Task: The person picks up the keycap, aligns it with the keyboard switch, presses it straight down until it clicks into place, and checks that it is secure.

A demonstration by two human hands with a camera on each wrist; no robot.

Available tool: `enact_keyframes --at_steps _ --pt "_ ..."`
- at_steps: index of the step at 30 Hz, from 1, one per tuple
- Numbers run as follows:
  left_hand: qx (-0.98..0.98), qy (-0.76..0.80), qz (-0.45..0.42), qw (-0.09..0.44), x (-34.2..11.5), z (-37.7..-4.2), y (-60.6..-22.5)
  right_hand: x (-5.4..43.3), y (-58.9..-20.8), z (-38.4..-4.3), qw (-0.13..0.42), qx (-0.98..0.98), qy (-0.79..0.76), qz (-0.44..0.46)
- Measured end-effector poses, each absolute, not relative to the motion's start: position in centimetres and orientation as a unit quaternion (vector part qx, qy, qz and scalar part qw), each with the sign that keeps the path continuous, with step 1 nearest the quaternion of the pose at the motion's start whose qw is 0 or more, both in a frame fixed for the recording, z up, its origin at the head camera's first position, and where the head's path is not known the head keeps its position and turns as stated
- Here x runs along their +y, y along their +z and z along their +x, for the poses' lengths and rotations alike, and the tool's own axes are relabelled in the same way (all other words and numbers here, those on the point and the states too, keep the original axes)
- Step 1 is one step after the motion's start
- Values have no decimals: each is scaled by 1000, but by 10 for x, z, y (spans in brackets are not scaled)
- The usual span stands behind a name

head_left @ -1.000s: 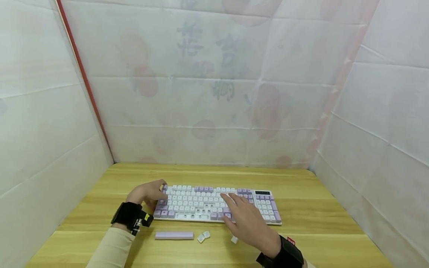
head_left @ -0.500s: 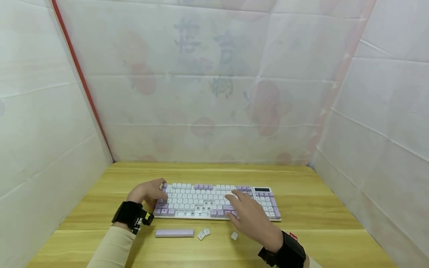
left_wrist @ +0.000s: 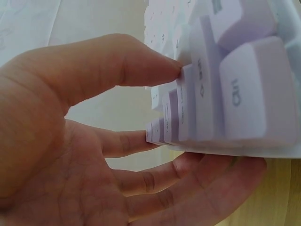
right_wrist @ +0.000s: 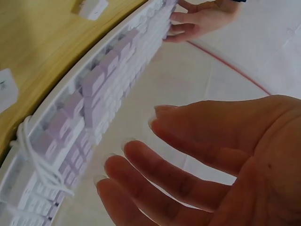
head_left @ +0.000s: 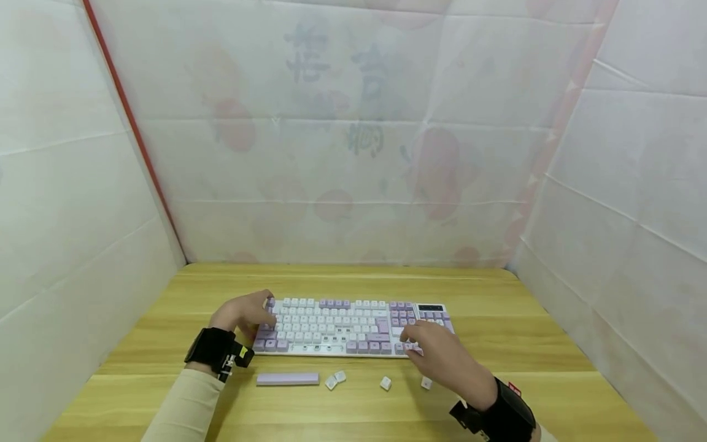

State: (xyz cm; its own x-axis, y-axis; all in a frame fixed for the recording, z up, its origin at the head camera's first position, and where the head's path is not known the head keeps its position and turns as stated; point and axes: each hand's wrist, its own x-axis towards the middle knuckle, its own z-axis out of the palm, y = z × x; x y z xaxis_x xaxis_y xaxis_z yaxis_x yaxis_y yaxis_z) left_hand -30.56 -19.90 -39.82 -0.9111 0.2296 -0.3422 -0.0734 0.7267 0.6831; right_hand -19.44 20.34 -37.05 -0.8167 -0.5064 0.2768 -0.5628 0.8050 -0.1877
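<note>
A white and lilac computer keyboard [head_left: 331, 328] lies on the table, with bare switches showing in its lower middle rows. My left hand [head_left: 245, 312] holds its left end. In the left wrist view, the thumb [left_wrist: 155, 66] rests on the keys and the fingers [left_wrist: 207, 183] lie along and below the edge. Over the keyboard's right part hovers my right hand [head_left: 442, 353], its fingers loosely bent with nothing visible between them. A long lilac spacebar [head_left: 287, 379] and several loose white keycaps [head_left: 385, 383] lie in front of the keyboard.
White cloth walls [head_left: 353, 153] enclose the wooden table [head_left: 221, 282] at the back and both sides. A white cable [right_wrist: 37, 155] crosses the keyboard near its right part in the right wrist view.
My right hand has moved right, from the letter keys to the number pad side, uncovering the large lilac key and another loose keycap. The left hand stays at the keyboard's left end.
</note>
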Motion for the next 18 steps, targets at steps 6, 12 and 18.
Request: enact_keyframes --at_steps 6,12,18 --pt "909 359 44 205 -200 -307 -399 216 -372 -192 8 -953 114 280" --pt "910 356 42 210 -198 -307 -399 220 -379 -193 -45 -957 91 273" --pt "904 367 42 214 -199 -304 -397 221 -388 -196 -49 -948 103 299"
